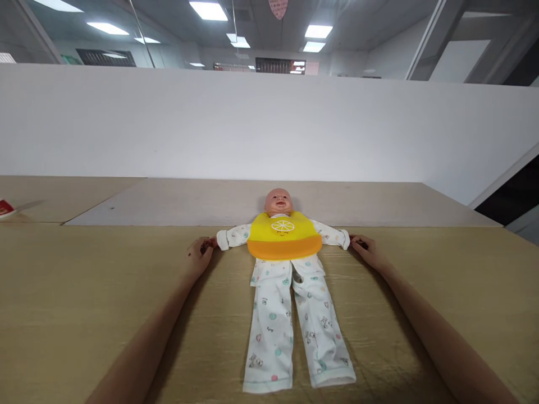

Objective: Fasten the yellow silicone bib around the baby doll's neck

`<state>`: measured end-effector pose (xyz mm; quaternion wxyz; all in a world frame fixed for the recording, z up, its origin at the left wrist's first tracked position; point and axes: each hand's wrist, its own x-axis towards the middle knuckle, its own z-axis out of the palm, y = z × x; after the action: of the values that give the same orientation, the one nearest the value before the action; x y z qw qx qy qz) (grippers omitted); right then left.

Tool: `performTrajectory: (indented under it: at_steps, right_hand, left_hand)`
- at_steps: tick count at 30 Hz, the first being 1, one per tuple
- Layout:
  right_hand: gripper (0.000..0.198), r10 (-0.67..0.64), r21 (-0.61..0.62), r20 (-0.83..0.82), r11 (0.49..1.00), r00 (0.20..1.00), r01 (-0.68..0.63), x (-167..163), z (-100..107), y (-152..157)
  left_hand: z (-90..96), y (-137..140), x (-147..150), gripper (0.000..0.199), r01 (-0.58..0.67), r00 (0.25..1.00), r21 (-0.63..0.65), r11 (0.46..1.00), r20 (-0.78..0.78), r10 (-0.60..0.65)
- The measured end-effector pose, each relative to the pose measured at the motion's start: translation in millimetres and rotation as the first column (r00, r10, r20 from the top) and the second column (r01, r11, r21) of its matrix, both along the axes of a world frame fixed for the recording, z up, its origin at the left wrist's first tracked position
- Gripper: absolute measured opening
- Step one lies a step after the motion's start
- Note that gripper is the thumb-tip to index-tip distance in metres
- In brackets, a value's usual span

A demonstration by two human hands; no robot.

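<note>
A baby doll (278,200) lies face up on the wooden table, its arms stretched out to both sides. It wears a white patterned top (238,235) and white patterned trousers (273,331). Around its neck sits a yellow bib (282,229) with an orange pocket and a lemon-slice print. My left hand (199,256) has its fingers closed at the doll's hand beyond the left cuff. At the other cuff, my right hand (369,251) pinches the doll's other hand. Both small doll hands are mostly hidden by my fingers.
The table (84,280) has a greyish board (357,202) along its back. Behind that rises a white wall (269,123) with glass above it. At the far left edge lies a red and white object (5,208), partly cut off.
</note>
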<state>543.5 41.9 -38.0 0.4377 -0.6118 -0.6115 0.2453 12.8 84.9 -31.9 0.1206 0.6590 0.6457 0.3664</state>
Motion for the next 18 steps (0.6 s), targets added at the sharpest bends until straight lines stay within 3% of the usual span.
performTrajectory:
  at_steps: [7, 12, 18]
  right_hand:
    - [0.023, 0.035, 0.020, 0.081, 0.999, 0.996, -0.037, 4, -5, 1]
    - [0.016, -0.012, 0.036, 0.138, 0.999, 0.990, 0.007, 2, -4, 0]
    - [0.015, -0.044, 0.094, 0.188, 0.995, 0.981, 0.027, 2, -6, 3]
  left_hand:
    - [-3.9, 0, -3, 0.019, 0.024, 0.999, 0.017, 1.000, -0.025, -0.023]
    - [-8.5, 2, -8, 0.018, 0.056, 0.998, 0.019, 0.998, 0.000, -0.056]
    - [-18.9, 10, -14, 0.020, -0.032, 0.999, 0.008, 0.999, -0.017, 0.032]
